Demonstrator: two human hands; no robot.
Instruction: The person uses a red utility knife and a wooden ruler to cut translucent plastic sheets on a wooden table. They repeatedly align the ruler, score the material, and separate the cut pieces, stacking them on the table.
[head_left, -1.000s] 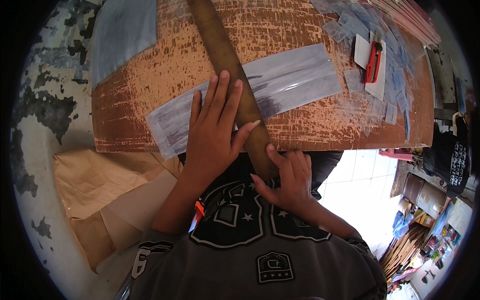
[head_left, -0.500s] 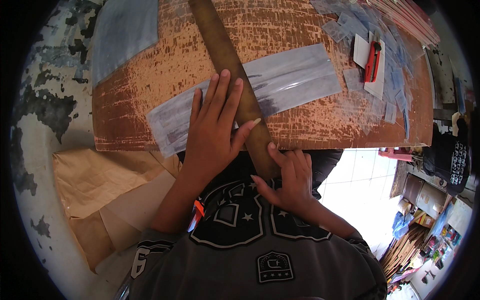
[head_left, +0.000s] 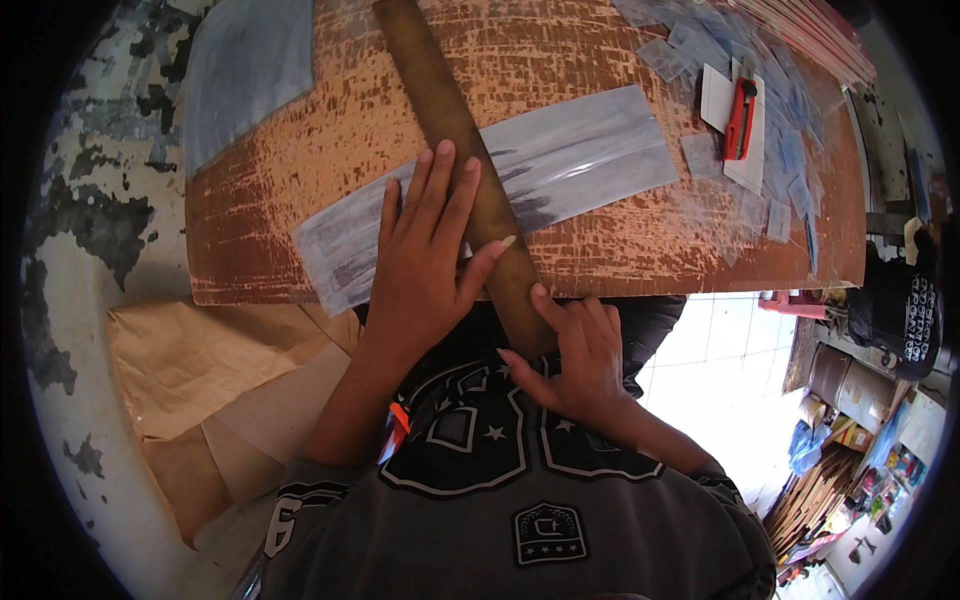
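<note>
The left hand (head_left: pixel 425 265) lay flat and open, fingers spread, pressing on a long brown wooden straightedge (head_left: pixel 455 140) and the clear plastic strip (head_left: pixel 500 180) beneath it. The straightedge ran away from the hand, its long axis slanting from the near counter (head_left: pixel 300 150) edge up and slightly leftward; the strip crossed it, stretching out to either side of the palm. The right hand (head_left: pixel 575 360) was nearer the straightedge's close end, fingers curled around it just past the counter edge. The straightedge's far end was cut off. A red utility knife (head_left: pixel 740 118) lay well beyond the right hand, among plastic offcuts (head_left: pixel 790 150).
</note>
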